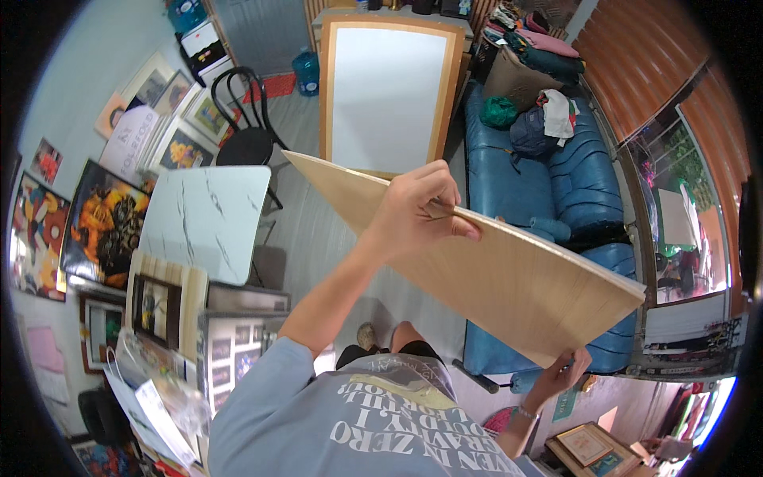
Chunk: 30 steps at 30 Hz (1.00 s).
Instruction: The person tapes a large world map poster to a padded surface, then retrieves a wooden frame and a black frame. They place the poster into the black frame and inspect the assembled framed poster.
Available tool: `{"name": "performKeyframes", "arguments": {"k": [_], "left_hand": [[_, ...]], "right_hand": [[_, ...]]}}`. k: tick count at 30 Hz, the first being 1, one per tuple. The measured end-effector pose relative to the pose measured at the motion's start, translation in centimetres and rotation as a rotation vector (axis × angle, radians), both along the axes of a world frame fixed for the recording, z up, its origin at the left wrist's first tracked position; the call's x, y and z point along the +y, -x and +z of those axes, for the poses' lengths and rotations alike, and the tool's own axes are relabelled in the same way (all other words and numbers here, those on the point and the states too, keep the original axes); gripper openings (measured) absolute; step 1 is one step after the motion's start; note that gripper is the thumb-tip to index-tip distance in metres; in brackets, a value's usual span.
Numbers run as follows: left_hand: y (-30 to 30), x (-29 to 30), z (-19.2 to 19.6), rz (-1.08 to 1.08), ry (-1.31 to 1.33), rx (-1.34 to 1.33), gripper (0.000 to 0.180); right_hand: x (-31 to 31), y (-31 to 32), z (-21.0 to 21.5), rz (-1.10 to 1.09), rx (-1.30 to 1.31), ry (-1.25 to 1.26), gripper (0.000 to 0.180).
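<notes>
A thin light-brown wooden board (477,278) is held up slantwise in front of me. Its upper edge runs from the middle of the view down to the right. My left hand (425,203) is closed over that upper edge, thumb on the face toward me. Lower down, my right hand (563,374) grips the board's lower right part, and a bracelet shows on that wrist. Beyond the board, a wood-framed white panel (389,91) leans upright against a counter; the board covers a bit of its lower right edge.
To the left are a marble-patterned white table (208,222), a black chair (242,146) and several framed pictures (156,308). A blue sofa (509,187) with a bag (531,131) and a pile of clothes stands at the right. More frames (592,449) lie at the lower right.
</notes>
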<state>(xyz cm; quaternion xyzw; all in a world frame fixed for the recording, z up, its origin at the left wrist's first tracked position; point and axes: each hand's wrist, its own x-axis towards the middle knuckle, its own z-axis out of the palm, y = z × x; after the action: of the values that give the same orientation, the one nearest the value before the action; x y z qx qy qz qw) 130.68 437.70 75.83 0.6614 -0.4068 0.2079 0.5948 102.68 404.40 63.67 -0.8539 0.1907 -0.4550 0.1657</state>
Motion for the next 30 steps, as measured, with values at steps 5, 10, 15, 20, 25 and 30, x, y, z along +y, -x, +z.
{"name": "performKeyframes", "arguments": {"k": [5,10,15,20,25,30], "left_hand": [[-10.7,0.0,1.4,-0.004,-0.053,0.014,0.057],[-21.8,0.5,0.9,-0.002,-0.060,0.003,0.052],[-31.7,2.7,-1.3,-0.023,0.038,0.291,0.045],[-40.2,2.3,-5.1,-0.112,0.146,0.433,0.039],[-47.7,-2.7,-10.2,-0.258,0.149,0.595,0.034],[-55.6,-8.4,-13.1,-0.503,0.154,0.702,0.038]], "right_hand": [[3.2,-13.8,-0.4,-0.108,-0.325,-0.059,0.047],[2.7,-25.5,0.3,-0.133,-0.431,0.097,0.053],[4.0,-35.4,3.2,-0.163,-0.386,0.192,0.056],[5.1,-39.3,7.9,-0.104,-0.209,0.308,0.050],[5.9,-43.2,11.3,-0.185,-0.056,0.453,0.048],[10.0,-49.7,15.7,-0.536,0.078,0.559,0.054]]}}
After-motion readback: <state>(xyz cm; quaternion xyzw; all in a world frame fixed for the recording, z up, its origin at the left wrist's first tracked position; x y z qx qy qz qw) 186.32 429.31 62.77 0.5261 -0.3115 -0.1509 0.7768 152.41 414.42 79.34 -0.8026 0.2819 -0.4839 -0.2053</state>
